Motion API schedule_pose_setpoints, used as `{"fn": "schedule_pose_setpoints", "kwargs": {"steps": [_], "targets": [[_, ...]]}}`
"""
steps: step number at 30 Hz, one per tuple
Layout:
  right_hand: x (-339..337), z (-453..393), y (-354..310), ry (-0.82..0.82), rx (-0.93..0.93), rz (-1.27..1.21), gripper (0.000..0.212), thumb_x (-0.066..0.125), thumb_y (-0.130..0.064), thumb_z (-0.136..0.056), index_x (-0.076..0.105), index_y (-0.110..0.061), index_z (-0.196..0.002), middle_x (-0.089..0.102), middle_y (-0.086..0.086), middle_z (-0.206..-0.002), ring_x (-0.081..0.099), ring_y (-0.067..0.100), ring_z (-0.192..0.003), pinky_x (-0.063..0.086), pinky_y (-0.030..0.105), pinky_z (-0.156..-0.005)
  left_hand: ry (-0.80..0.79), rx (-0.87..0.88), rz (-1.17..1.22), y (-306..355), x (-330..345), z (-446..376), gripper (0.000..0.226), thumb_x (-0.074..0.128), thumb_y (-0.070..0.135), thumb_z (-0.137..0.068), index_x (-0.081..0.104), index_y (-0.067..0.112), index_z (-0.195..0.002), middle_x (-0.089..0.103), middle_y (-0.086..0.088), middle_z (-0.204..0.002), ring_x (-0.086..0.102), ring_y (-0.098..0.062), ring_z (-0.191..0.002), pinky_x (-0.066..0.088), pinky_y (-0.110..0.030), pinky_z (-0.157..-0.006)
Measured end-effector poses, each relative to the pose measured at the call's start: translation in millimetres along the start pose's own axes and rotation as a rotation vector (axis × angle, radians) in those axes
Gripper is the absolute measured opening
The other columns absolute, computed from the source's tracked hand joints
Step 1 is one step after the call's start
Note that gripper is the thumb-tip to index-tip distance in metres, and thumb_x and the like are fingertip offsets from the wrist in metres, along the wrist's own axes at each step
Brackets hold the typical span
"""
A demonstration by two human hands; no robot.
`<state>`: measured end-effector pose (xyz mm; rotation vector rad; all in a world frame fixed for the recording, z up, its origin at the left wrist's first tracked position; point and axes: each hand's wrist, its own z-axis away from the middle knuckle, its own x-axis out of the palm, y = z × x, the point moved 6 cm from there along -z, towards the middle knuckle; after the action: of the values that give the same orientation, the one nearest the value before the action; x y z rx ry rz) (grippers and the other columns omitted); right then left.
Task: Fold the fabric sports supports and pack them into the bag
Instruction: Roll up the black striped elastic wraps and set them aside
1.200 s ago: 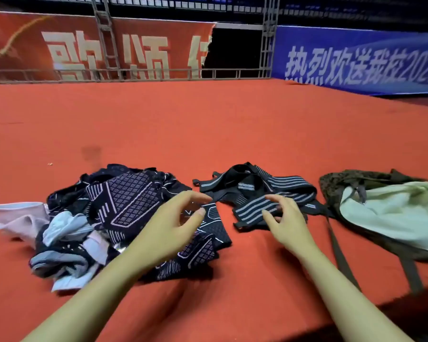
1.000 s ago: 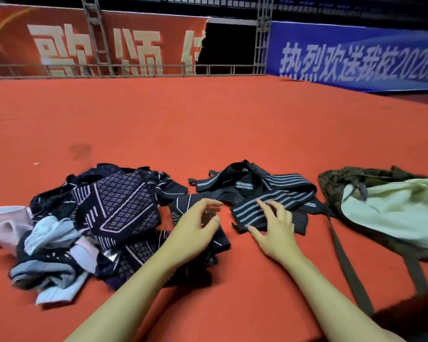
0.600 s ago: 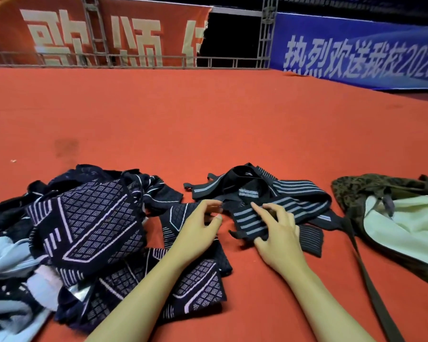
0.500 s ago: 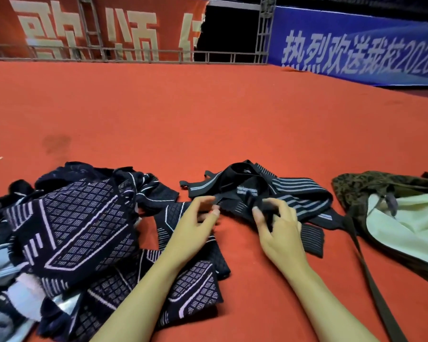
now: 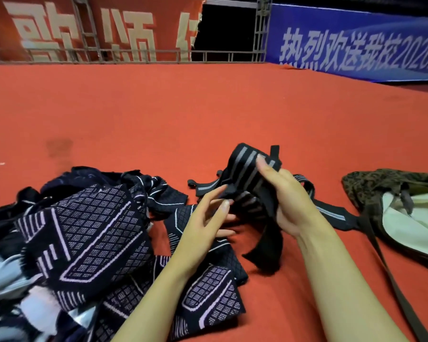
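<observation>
A black support strap with grey stripes (image 5: 247, 164) is lifted off the red carpet, gripped by my right hand (image 5: 286, 201), with a black end hanging down below it. My left hand (image 5: 205, 223) pinches the strap's lower edge between thumb and fingers. More of the striped strap (image 5: 331, 213) trails to the right on the carpet. A heap of dark navy patterned fabric supports (image 5: 84, 233) lies at the left under my left forearm. The bag (image 5: 371, 183), brown patterned with a pale green lining, lies open at the right.
The red carpet (image 5: 208, 114) stretches far ahead. The bag's dark shoulder strap (image 5: 391, 275) runs toward the lower right. Pale blue and white cloth (image 5: 8, 270) sits at the left edge. Red and blue banners and a metal railing stand at the back.
Both hands reached the striped strap lying on the carpet, took hold of it, and my right hand raised part of it. The camera moved closer.
</observation>
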<state>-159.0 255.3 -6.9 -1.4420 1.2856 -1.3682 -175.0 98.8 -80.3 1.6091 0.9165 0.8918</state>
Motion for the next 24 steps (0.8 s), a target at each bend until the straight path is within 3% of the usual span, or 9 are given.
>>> {"fn": "schedule_pose_setpoints", "kwargs": {"steps": [3, 6, 8, 10, 13, 17, 19, 20, 24], "targets": [[11, 2, 19, -0.068, 0.133, -0.343, 0.055, 0.055, -0.045, -0.099, 0.07, -0.001, -0.128, 0.066, 0.024, -0.133, 0.064, 0.038, -0.124, 0.05, 0.047, -0.109, -0.075, -0.029, 0.004, -8, 3, -2, 0.057, 0.066, 0.055, -0.091, 0.055, 0.037, -0.144, 0.068, 0.003, -0.13, 0.069, -0.019, -0.12, 0.061, -0.044, -0.095], [6, 1, 22, -0.102, 0.12, -0.487, 0.053, 0.043, -0.048, -0.103, 0.075, -0.011, -0.124, 0.069, 0.012, -0.134, 0.065, 0.026, -0.125, 0.047, 0.042, -0.113, -0.038, -0.015, -0.295, -20, -8, -9, 0.027, 0.067, 0.056, -0.093, 0.064, 0.031, -0.103, 0.072, 0.011, -0.103, 0.072, -0.008, -0.101, 0.06, -0.045, -0.092], [-10, 4, 8, -0.118, 0.052, -0.626, 0.047, 0.044, -0.045, -0.105, 0.074, -0.015, -0.126, 0.067, 0.008, -0.137, 0.06, 0.023, -0.132, 0.039, 0.045, -0.12, -0.012, 0.039, -0.537, -25, -11, -14, 0.03, 0.067, 0.039, -0.1, 0.054, 0.027, -0.076, 0.058, 0.015, -0.072, 0.058, 0.004, -0.071, 0.051, -0.026, -0.075], [-24, 7, -3, -0.111, 0.005, -0.729, 0.042, 0.045, -0.041, -0.108, 0.068, -0.015, -0.132, 0.064, 0.008, -0.141, 0.055, 0.026, -0.137, 0.028, 0.047, -0.124, 0.055, 0.091, -0.687, -22, -12, -15, 0.037, 0.07, 0.03, -0.098, 0.049, 0.026, -0.069, 0.05, 0.014, -0.064, 0.05, 0.001, -0.063, 0.038, -0.017, -0.066], [-21, 13, -7, -0.16, -0.069, -0.768, 0.043, 0.04, -0.041, -0.111, 0.062, -0.014, -0.137, 0.062, 0.009, -0.142, 0.052, 0.029, -0.138, 0.018, 0.051, -0.126, 0.144, 0.113, -0.816, -22, -16, -17, 0.034, 0.075, 0.032, -0.095, 0.052, 0.024, -0.07, 0.056, 0.008, -0.077, 0.057, -0.01, -0.075, 0.045, -0.024, -0.071], [-23, 25, -33, -0.242, -0.161, -1.066, 0.044, 0.038, -0.03, -0.109, 0.056, -0.005, -0.141, 0.063, 0.023, -0.138, 0.056, 0.04, -0.133, 0.02, 0.059, -0.123, 0.214, 0.047, -0.923, -21, -14, -19, 0.037, 0.071, 0.025, -0.094, 0.047, 0.017, -0.067, 0.05, 0.004, -0.074, 0.046, -0.008, -0.067, 0.031, -0.028, -0.068], [-26, 24, -33, -0.206, -0.14, -1.008, 0.046, 0.035, -0.034, -0.109, 0.054, -0.009, -0.144, 0.062, 0.02, -0.141, 0.054, 0.037, -0.136, 0.008, 0.058, -0.126, 0.231, 0.05, -0.896, -19, -14, -18, 0.031, 0.072, 0.024, -0.092, 0.051, 0.015, -0.07, 0.051, 0.004, -0.08, 0.049, -0.006, -0.07, 0.034, -0.027, -0.069], [-25, 22, -28, -0.171, -0.125, -0.918, 0.048, 0.034, -0.038, -0.11, 0.057, -0.012, -0.143, 0.062, 0.016, -0.143, 0.054, 0.034, -0.137, 0.009, 0.055, -0.127, 0.236, 0.055, -0.876, -17, -15, -17, 0.026, 0.074, 0.024, -0.091, 0.054, 0.019, -0.076, 0.051, 0.005, -0.088, 0.052, -0.005, -0.074, 0.04, -0.026, -0.071], [4, 11, 6, -0.188, 0.02, -0.669, 0.058, 0.025, -0.049, -0.11, 0.068, -0.021, -0.135, 0.064, 0.007, -0.143, 0.061, 0.025, -0.131, 0.045, 0.047, -0.115, 0.367, 0.156, -0.664, 13, -26, -3, 0.03, 0.068, 0.007, -0.09, 0.055, 0.027, -0.109, 0.047, 0.005, -0.117, 0.059, -0.001, -0.094, 0.049, -0.015, -0.083]]}}
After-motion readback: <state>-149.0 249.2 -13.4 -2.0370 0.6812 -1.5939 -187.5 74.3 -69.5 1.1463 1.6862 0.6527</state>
